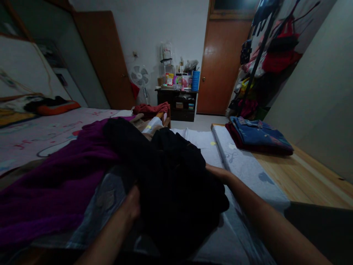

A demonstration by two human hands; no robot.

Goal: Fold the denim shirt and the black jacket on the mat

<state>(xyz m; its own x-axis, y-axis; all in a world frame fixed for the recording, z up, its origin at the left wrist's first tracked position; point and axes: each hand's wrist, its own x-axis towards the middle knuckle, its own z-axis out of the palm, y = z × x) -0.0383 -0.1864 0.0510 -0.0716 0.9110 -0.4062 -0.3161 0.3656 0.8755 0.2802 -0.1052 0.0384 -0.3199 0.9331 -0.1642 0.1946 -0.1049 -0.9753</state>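
A bulky black garment point(179, 184) is bunched up in front of me, and its exact kind is too dark to make out. At its left side, my left hand point(134, 204) grips the cloth, the fingertips hidden in the folds. My right hand point(216, 173) holds the far right side, its fingers mostly covered by the dark fabric. Just left of the black bundle lies a purple garment point(63, 176). Faded blue denim point(110, 189) shows beneath, close to my left hand.
Patterned bedding point(198, 140) spreads under the clothes. Folded denim and maroon clothes point(256, 134) rest on a wooden ledge point(311, 173) at right. Beyond stand a fan point(140, 76), a dark cabinet point(176, 105) and a door point(223, 66). Clothes and bags hang at upper right.
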